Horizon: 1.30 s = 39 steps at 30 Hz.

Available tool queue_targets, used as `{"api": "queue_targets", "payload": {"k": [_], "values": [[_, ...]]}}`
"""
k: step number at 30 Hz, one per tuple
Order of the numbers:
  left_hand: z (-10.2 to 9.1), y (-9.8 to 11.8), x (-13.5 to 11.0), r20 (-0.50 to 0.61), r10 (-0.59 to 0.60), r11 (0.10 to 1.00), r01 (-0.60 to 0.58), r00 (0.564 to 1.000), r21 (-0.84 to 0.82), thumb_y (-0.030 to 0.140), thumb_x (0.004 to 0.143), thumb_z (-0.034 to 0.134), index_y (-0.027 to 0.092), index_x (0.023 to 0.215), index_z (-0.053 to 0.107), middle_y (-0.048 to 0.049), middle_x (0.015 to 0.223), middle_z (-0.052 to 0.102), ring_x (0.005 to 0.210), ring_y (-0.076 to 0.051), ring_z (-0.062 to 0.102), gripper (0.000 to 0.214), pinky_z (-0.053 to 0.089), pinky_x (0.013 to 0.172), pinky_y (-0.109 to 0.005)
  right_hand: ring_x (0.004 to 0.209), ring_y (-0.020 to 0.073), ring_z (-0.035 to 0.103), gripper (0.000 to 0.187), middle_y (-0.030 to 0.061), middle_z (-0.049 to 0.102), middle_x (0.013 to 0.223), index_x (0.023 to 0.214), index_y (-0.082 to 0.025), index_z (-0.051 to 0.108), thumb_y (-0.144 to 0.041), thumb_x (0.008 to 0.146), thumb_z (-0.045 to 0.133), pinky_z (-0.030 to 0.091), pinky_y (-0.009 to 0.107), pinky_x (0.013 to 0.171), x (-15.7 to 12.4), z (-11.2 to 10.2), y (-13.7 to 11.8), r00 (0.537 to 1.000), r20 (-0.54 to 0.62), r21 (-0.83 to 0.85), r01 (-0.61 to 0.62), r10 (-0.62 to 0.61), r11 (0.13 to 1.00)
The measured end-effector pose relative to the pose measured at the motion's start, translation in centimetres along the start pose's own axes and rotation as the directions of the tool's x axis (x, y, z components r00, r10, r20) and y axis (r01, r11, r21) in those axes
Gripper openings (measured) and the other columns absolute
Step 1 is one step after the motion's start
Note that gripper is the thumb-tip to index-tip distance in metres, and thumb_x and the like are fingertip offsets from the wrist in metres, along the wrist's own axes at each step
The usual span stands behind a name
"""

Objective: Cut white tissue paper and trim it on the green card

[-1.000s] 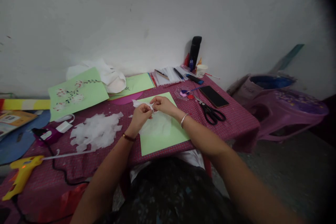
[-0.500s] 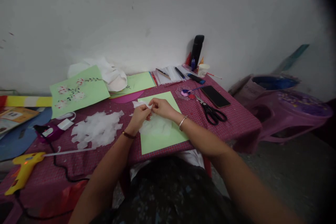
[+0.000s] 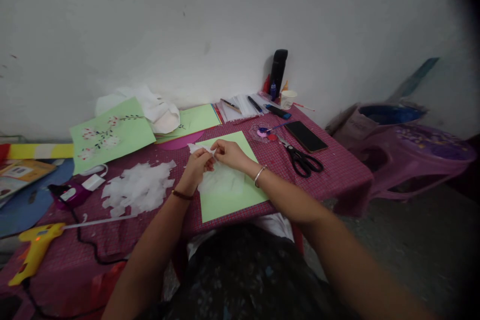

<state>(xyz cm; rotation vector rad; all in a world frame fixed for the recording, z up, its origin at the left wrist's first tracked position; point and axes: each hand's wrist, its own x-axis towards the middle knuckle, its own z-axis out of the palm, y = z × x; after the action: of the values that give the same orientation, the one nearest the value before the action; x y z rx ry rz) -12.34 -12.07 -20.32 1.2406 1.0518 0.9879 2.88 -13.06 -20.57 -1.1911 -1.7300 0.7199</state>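
Observation:
My left hand [image 3: 198,166] and my right hand [image 3: 229,154] meet over a light green sheet of paper [image 3: 221,207], both pinching a thin white tissue [image 3: 225,180]. The tissue is partly see-through; it hangs down over the green sheet, and one corner sticks out behind my left fingers. My fingertips are close together and hide the part of the tissue between them. Left of my left hand lies a heap of torn white tissue pieces [image 3: 140,187] on the checked red tablecloth [image 3: 345,170].
Black-handled scissors [image 3: 305,162] and a phone [image 3: 306,136] lie to the right. A yellow glue gun [image 3: 35,250] with its cord is at the left, near a purple holder [image 3: 73,195]. Behind are a painted green sheet [image 3: 112,132], a paper cup [image 3: 288,99] and a black bottle [image 3: 278,72].
My left hand has shifted slightly and its fingers have opened a little around the tissue. My right hand stays almost in place. The whole view has moved slightly.

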Motion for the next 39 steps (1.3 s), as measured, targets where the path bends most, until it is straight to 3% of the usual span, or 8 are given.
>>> {"api": "queue_targets", "payload": {"k": [21, 29, 39], "values": [[-0.3, -0.3, 0.2, 0.011, 0.036, 0.999, -0.036, 0.999, -0.005, 0.030, 0.059, 0.067, 0.017, 0.061, 0.055, 0.0023, 0.054, 0.056, 0.045, -0.009, 0.049, 0.018, 0.043, 0.045, -0.022, 0.058, 0.0092, 0.052, 0.020, -0.0067, 0.057, 0.063, 0.092, -0.016, 0.064, -0.008, 0.075, 0.058, 0.036, 0.021, 0.058, 0.1, 0.3, 0.5, 0.999, 0.037, 0.058, 0.013, -0.015, 0.998], [-0.1, -0.1, -0.1, 0.002, 0.062, 0.998, -0.062, 0.998, 0.005, 0.030, 0.060, 0.067, 0.017, 0.060, 0.056, 0.0021, 0.055, 0.058, 0.045, -0.008, 0.049, 0.018, 0.044, 0.046, -0.022, 0.061, 0.0091, 0.052, 0.004, -0.0032, 0.061, 0.068, 0.079, -0.015, 0.064, -0.016, 0.079, 0.059, 0.037, 0.021, 0.058, 0.5, 0.2, 0.8, 0.999, 0.041, 0.113, -0.037, 0.032, 0.993], [-0.2, -0.3, 0.0, -0.006, 0.060, 0.998, -0.060, 0.998, 0.012, 0.030, 0.060, 0.066, 0.017, 0.058, 0.055, 0.0017, 0.054, 0.057, 0.046, -0.009, 0.049, 0.017, 0.043, 0.046, -0.021, 0.061, 0.0091, 0.051, 0.003, -0.0039, 0.060, 0.067, 0.076, -0.015, 0.063, -0.014, 0.076, 0.060, 0.036, 0.021, 0.058, 0.5, 0.4, 1.1, 0.998, 0.048, 0.092, -0.036, 0.031, 0.995]]}}
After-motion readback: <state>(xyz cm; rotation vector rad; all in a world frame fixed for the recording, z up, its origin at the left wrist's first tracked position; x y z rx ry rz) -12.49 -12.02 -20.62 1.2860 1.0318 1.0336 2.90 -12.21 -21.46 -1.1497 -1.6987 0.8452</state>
